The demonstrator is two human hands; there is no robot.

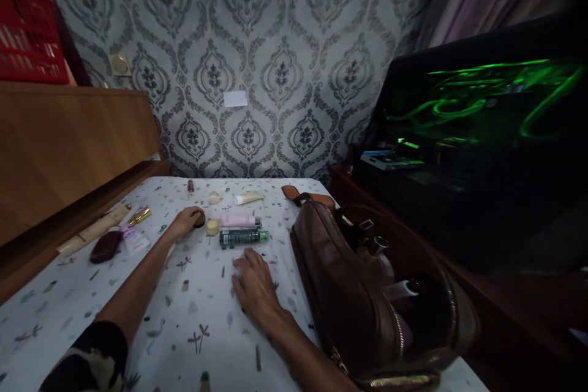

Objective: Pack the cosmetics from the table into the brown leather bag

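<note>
My left hand [186,222] reaches far over the table, its fingers closed around a small round dark container [199,219] at the tablecloth. Just right of it sits a small yellow jar [212,227]. My right hand [255,285] rests on the cloth with fingers spread, holding nothing. Ahead of its fingertips lie a dark green bottle [242,237] and a pink tube [236,221], side by side. To the right stands an unzipped brown leather bag [328,269] with several bottles [379,248] inside.
Farther back are a cream tube [248,198], a pale round jar [214,198] and a tiny dark vial [190,185]. A dark red case [107,247] and a white-pink tube [134,239] lie left. A black computer case [459,196] with green lights stands right.
</note>
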